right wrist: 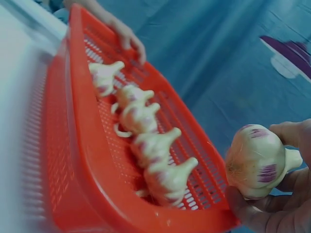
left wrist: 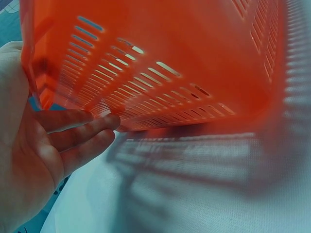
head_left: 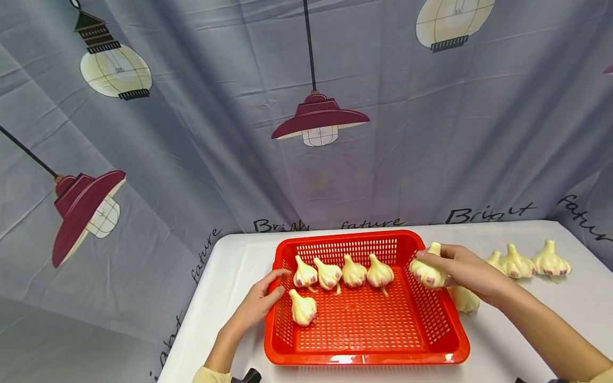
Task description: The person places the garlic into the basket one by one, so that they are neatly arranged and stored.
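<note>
Just above the right wall of a red plastic basket [head_left: 354,358], my right hand [head_left: 466,268] grips a garlic bulb [head_left: 428,272], its thumb and fingers around the bulb. In the right wrist view that garlic bulb [right wrist: 257,160] has purple streaks, with its stem towards the palm. My left hand [head_left: 261,300] holds the basket's left rim, thumb and a finger over the edge; in the left wrist view its other fingers [left wrist: 90,131] lie against the outer wall. Inside stand several garlic bulbs [head_left: 354,272] in a row at the back, with one bulb [head_left: 303,308] nearer the front left.
Right of the basket a garlic bulb [head_left: 464,300] lies on the white tablecloth [head_left: 536,314], partly hidden by my right hand. Farther right are more bulbs [head_left: 551,260] in a row. A grey curtain [head_left: 215,133] printed with lamps hangs behind the table.
</note>
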`<state>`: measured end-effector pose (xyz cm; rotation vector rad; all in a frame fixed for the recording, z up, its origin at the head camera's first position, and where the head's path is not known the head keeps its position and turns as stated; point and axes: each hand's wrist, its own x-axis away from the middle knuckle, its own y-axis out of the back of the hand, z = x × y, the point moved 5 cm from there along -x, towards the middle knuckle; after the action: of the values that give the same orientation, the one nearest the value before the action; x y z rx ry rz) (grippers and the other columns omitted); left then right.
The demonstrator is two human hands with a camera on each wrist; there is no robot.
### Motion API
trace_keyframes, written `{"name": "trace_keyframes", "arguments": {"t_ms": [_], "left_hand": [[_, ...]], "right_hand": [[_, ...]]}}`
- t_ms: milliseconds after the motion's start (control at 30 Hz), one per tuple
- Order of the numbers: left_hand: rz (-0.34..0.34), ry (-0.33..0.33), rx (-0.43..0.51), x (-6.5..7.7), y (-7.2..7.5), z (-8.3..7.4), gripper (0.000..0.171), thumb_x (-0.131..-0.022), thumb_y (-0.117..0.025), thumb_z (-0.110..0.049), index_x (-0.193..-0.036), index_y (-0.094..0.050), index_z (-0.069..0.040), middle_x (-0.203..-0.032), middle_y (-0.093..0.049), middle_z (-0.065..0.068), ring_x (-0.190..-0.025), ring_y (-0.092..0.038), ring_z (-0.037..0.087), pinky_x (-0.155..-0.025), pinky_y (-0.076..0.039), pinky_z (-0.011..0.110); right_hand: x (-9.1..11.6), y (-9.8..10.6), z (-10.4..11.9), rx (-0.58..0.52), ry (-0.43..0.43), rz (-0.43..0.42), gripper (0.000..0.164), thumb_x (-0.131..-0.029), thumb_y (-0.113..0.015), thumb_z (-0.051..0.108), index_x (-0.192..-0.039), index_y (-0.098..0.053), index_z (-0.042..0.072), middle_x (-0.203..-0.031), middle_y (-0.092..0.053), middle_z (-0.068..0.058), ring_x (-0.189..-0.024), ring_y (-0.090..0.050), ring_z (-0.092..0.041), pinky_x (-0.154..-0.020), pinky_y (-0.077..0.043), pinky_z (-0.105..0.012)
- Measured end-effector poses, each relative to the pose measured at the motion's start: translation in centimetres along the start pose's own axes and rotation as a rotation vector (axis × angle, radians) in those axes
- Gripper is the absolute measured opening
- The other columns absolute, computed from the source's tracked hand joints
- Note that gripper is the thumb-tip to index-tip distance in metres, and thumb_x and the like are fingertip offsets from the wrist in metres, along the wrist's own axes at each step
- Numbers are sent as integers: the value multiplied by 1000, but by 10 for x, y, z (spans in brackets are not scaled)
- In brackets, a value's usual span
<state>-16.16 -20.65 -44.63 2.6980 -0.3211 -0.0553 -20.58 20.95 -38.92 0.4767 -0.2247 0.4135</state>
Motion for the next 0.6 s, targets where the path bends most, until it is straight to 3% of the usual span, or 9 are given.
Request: {"name": "trace_keyframes", "arguments": {"t_ms": [100, 233, 433, 600], "left_hand": [[9, -11, 2, 4, 1, -13, 37, -101, -51, -1, -137, -55, -1, -134, -56, 21, -113, -56, 32, -89, -49, 24], [7, -29, 8, 6, 0, -20, 36, -101, -51, -2, -137, -55, -1, -133, -56, 22, -114, -56, 32, -90, -49, 24], [-11, -7, 5, 5, 1, -17, 37, -101, -51, -2, -137, -56, -4, -133, -57, 20, -113, -56, 31, -91, -48, 24], [-2, -10, 5, 5, 1, -16, 37, -101, -51, -1, -137, -55, -3, -134, -56, 21, -114, -56, 32, -91, -48, 24]], "right_hand": [[-4, -7, 7, 36, 18, 4, 53, -101, -56, 45, -121, -60, -3, -101, -62, -9, -92, -56, -23, -71, -51, -40], [-8, -15, 13, 54, 25, 25, 54, -101, -58, 44, -125, -58, -5, -108, -62, -10, -96, -57, -23, -75, -51, -38], [-15, -28, 23, 144, 17, 21, 45, -97, -62, 47, -100, -59, 3, -90, -54, -8, -86, -51, -23, -70, -44, -37], [-22, -47, 39, 200, 90, 34, 41, -94, -67, 45, -83, -53, 9, -74, -46, -4, -70, -46, -19, -62, -41, -34]]}}
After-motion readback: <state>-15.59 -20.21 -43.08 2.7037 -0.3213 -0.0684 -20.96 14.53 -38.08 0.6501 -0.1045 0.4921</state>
